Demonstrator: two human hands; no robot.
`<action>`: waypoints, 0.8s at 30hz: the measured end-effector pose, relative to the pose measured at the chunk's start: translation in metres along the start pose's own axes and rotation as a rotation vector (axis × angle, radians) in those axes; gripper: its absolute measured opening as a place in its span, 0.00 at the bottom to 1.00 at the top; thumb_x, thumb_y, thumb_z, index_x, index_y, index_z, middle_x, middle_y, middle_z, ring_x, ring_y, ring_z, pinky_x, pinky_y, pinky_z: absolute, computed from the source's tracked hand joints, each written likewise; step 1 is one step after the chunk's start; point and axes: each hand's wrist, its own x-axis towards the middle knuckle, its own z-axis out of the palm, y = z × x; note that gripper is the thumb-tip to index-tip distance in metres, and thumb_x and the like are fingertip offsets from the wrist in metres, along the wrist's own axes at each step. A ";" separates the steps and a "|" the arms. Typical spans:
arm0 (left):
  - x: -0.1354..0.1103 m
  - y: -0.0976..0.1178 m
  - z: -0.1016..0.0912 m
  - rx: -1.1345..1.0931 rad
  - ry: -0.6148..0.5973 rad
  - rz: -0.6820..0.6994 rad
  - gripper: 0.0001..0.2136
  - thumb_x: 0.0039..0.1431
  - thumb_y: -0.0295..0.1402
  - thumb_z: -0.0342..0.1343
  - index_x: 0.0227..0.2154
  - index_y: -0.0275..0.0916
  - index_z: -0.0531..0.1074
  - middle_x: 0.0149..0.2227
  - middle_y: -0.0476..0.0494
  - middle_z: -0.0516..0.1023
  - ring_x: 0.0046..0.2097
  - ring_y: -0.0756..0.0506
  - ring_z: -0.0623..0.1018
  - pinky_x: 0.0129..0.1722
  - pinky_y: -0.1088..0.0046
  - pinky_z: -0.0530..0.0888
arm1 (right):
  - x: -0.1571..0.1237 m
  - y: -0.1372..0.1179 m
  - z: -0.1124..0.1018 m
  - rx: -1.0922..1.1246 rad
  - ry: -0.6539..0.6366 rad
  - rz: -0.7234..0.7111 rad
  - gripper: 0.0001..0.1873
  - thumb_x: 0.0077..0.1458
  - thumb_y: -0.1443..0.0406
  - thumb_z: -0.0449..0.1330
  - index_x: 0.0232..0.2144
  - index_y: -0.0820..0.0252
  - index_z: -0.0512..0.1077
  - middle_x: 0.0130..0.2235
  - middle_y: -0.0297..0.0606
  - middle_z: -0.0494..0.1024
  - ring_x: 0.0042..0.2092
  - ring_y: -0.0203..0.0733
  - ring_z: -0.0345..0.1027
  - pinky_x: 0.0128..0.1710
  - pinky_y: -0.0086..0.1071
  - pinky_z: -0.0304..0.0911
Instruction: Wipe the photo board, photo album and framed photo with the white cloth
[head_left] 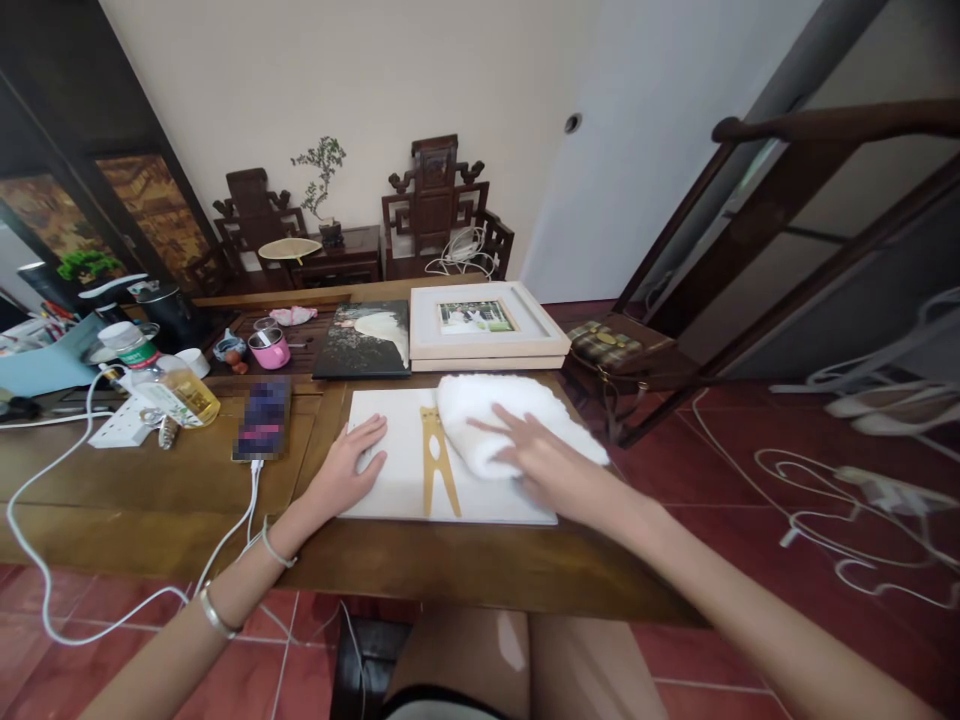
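A flat white board [397,490] lies on the wooden table, with a yellow A-shaped piece [435,465] down its middle. It looks like the back of a picture frame with its stand. My left hand [358,462] rests on the board's left edge, fingers stretched out and nothing in them. Over the board's right part lies a folded, fluffy white towel [540,410]. Pressed onto it from above is my right hand [532,450], slightly blurred, its fingers spread across the cloth. The towel covers the board's upper right corner.
Behind the board are a framed photo [487,350] on a light wooden frame and a dark photo panel [364,340]. To the left lie a phone [262,420] on a cable, a tilted bottle [176,385], a power strip [120,425] and a pink cup [268,350].
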 end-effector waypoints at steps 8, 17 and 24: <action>0.000 0.002 -0.001 -0.001 -0.009 -0.013 0.20 0.60 0.35 0.47 0.55 0.37 0.66 0.59 0.40 0.65 0.62 0.41 0.62 0.63 0.50 0.53 | 0.008 0.003 0.005 -0.026 0.036 0.045 0.30 0.37 0.84 0.46 0.39 0.63 0.75 0.63 0.42 0.59 0.65 0.61 0.38 0.58 0.62 0.48; 0.000 0.003 0.000 0.008 0.004 -0.012 0.20 0.60 0.34 0.48 0.55 0.41 0.67 0.59 0.41 0.65 0.62 0.41 0.62 0.62 0.50 0.54 | -0.084 -0.054 0.023 0.113 0.013 -0.085 0.22 0.38 0.79 0.49 0.27 0.54 0.77 0.64 0.29 0.56 0.66 0.57 0.36 0.59 0.63 0.43; -0.001 0.002 0.000 0.004 0.003 -0.011 0.20 0.60 0.34 0.48 0.55 0.40 0.66 0.59 0.41 0.66 0.62 0.41 0.62 0.63 0.51 0.53 | -0.007 -0.019 -0.002 0.065 -0.061 0.052 0.33 0.38 0.83 0.45 0.43 0.62 0.74 0.64 0.41 0.55 0.65 0.59 0.35 0.59 0.62 0.46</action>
